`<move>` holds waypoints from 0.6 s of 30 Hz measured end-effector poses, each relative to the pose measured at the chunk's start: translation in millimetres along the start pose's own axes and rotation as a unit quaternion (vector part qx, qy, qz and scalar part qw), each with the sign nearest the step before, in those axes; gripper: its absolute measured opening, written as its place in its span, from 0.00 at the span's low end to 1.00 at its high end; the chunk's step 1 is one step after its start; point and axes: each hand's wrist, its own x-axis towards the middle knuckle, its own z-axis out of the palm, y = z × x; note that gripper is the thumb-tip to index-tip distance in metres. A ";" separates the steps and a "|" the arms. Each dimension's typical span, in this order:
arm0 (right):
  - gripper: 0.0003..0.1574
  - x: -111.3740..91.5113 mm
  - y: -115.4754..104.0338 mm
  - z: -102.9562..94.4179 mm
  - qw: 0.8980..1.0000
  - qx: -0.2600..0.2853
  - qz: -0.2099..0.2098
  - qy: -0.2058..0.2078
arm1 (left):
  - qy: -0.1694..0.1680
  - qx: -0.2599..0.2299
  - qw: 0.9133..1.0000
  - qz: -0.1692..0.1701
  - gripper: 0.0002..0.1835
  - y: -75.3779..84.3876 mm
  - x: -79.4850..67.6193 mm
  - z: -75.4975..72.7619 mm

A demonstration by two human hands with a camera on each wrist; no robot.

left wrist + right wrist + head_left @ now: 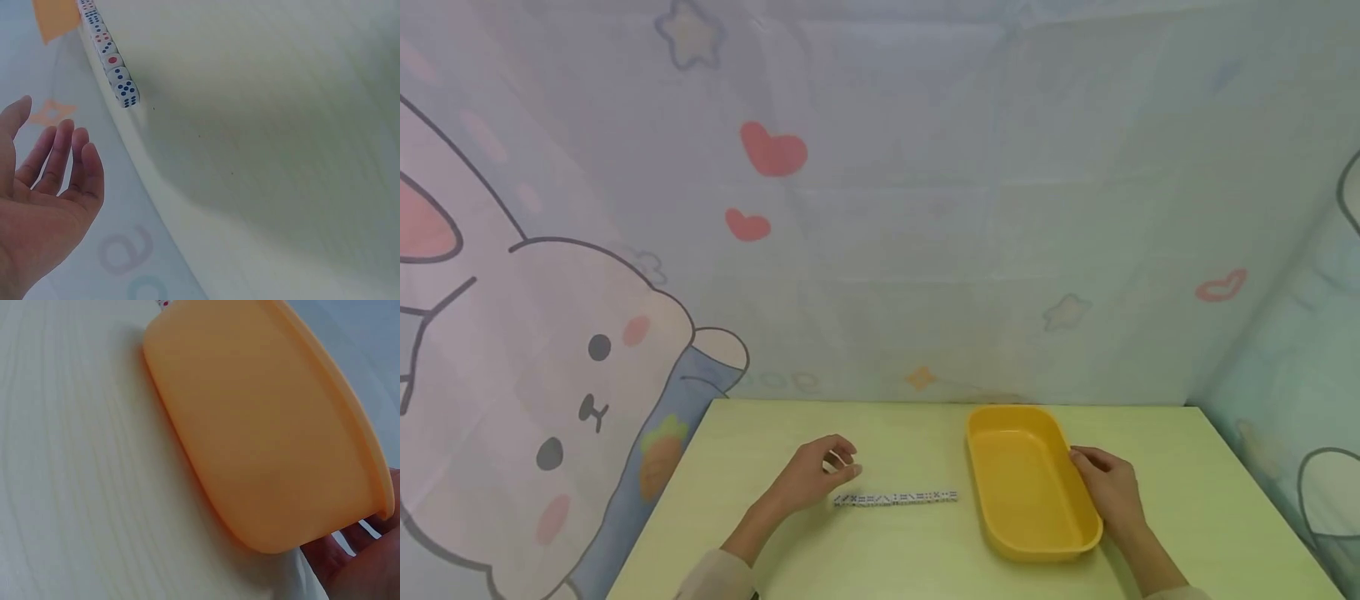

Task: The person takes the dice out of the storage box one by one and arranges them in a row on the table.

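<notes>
A long row of white dice [895, 499] lies end to end on the table, with blue and red pips that show in the left wrist view. My left hand [817, 473] is above the row's left end, fingers loosely bent and nothing between them. In the left wrist view the same hand [59, 194] appears apart from the nearest die [127, 94]. To the right of the row is a yellow rectangular tray [1030, 492] with rounded corners. My right hand [1108, 492] grips its right rim, thumb on top; in the right wrist view the fingers reach under the rim.
The pale yellow-green table [887, 550] ends at a cloth backdrop [895, 292] printed with hearts and stars. Another cloth wall [1300, 367] rises along the right side. A large printed rabbit [572, 375] covers the left part of the backdrop.
</notes>
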 end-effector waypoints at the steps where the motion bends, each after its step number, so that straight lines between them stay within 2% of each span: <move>1: 0.36 -0.4 -1.5 0.2 1.000 0.003 0.001 -0.001 | 0.001 -0.001 1.000 -0.001 0.21 1.2 0.2 -0.2; 5: 0.34 1.0 -3.6 2.6 1.000 0.014 0.004 0.003 | 0.008 0.001 1.000 -0.005 0.20 2.7 0.6 -3.5; 12: 0.30 2.1 -2.8 1.6 0.999 -0.021 0.027 0.032 | -0.002 0.010 1.000 -0.003 0.18 5.5 0.2 -7.5; 15: 0.34 6.9 -9.1 -6.5 0.999 -0.038 0.002 0.014 | 0.013 0.035 0.999 0.001 0.17 13.2 3.9 -11.1; 18: 0.40 12.3 -24.2 -14.7 0.992 -0.106 -0.066 -0.015 | 0.049 0.103 0.993 0.003 0.17 25.4 9.4 -17.1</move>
